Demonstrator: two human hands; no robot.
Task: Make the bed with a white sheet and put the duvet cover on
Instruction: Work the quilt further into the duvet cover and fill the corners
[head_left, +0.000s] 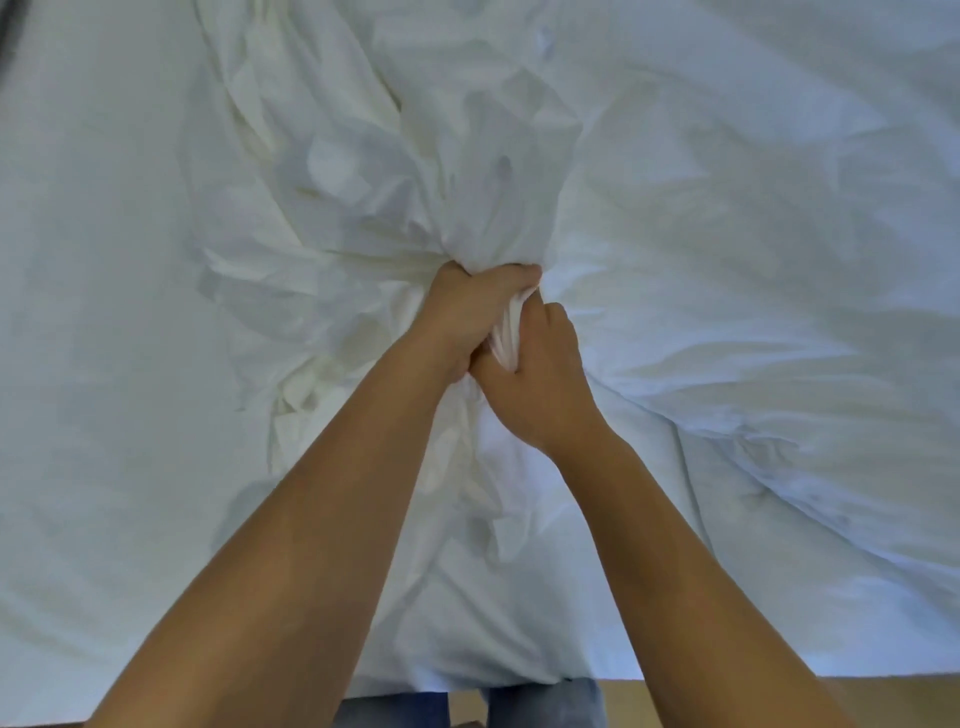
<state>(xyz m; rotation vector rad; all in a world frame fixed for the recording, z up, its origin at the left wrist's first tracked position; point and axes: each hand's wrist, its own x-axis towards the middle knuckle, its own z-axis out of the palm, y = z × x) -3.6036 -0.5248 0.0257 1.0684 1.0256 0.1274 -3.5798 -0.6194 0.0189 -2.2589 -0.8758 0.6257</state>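
A bed (78, 519) under a smooth white sheet (104, 260) fills the view. At its middle lies a crumpled white fabric duvet cover (337, 208). The left hand (470, 317) and right hand (540, 384) each have a tight grip on one bunch of it. Tan wooden floor (883, 696) edges the bed.

Soft, even light washes the white bedding (779, 234), bluish toward the right of the frame, creamier at centre. Fold shadows are faint. Detail looks slightly smeared throughout, perhaps from motion, and wide-angle distortion bows the lower edge.
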